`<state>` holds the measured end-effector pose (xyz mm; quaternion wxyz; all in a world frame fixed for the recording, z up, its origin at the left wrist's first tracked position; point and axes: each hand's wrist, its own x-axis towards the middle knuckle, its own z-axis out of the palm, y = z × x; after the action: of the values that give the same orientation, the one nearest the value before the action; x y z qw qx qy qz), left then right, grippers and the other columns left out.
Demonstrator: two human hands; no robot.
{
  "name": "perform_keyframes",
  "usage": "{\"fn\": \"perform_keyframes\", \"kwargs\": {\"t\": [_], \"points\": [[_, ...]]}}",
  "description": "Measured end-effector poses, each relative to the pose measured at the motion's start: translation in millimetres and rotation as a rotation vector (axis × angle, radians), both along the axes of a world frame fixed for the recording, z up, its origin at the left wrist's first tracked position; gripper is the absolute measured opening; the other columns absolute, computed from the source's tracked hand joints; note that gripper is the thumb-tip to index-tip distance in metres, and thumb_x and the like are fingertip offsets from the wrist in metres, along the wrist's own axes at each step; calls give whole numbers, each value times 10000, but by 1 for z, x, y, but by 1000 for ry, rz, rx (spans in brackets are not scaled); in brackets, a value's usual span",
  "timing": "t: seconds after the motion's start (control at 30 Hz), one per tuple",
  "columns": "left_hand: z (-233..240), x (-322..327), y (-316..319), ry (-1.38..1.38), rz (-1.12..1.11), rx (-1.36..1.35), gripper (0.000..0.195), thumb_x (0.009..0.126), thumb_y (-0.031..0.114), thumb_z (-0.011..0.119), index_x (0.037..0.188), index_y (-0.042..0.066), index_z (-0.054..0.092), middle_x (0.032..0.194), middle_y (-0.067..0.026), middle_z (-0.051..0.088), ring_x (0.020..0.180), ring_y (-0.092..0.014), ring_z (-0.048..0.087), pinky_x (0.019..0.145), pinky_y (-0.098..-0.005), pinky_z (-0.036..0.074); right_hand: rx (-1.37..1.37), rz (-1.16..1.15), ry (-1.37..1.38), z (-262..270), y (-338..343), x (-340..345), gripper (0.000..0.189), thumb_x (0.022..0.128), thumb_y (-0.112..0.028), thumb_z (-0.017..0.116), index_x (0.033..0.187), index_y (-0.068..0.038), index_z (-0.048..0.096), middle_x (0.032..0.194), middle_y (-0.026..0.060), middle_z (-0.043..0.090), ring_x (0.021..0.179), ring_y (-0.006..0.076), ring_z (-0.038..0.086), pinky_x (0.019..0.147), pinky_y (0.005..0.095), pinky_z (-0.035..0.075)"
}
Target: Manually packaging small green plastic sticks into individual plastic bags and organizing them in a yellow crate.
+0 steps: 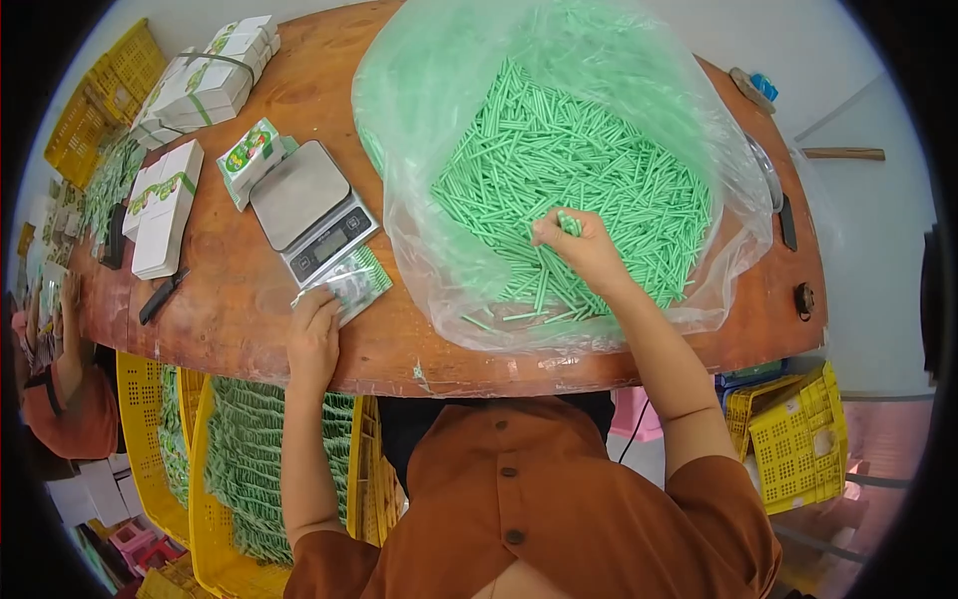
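Observation:
My right hand [580, 243] is closed around a small bunch of short green sticks [570, 223], over a heap of the same green sticks [584, 157]. The heap lies in a large clear plastic bag [419, 277], spread wide on the wooden table. With its fingers on a clear-and-green plastic packet [355, 284], my left hand [314, 329] rests near the table's front edge. What the packet holds is hard to make out. A digital kitchen scale [301, 198] stands just beyond that packet, and a printed green-and-white pouch [251, 157] leans at the scale's far left side.
Strapped white cartons [209, 78] and a smaller carton bundle [161, 213] stand on the left. A black-handled knife [161, 298] lies nearer me. Below the table, a yellow crate [202, 517] holds many green packets [254, 464]. Another person [71, 404] sits at far left.

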<state>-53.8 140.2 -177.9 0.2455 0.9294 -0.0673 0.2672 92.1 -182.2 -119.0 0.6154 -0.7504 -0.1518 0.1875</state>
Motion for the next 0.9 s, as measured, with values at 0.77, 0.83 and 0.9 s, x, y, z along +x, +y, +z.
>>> {"fn": "perform_keyframes", "kwargs": {"t": [0.77, 0.83, 0.9], "points": [[12, 73, -185, 513, -364, -1176, 103, 761, -31, 638, 805, -1, 551, 805, -29, 595, 696, -80, 548, 621, -212, 454, -10, 111, -348, -6, -24, -22, 345, 828, -283, 581, 1088, -58, 557, 1094, 63, 540, 1002, 207, 504, 902, 338, 370], [1, 70, -176, 455, -423, -1299, 97, 781, -8, 626, 852, -5, 559, 857, -41, 603, 737, -90, 557, 648, -229, 460, -20, 42, -340, 16, -27, -31, 340, 785, -238, 629, 1062, -51, 563, 1060, 61, 549, 963, 193, 516, 852, 327, 396], [2, 74, -177, 400, -488, -1422, 110, 801, 16, 613, 899, -10, 568, 909, -54, 611, 777, -101, 566, 675, -245, 465, -48, -22, -323, 21, -24, -35, 332, 678, -111, 721, 975, -33, 595, 948, 60, 573, 846, 153, 544, 701, 284, 441]]}}
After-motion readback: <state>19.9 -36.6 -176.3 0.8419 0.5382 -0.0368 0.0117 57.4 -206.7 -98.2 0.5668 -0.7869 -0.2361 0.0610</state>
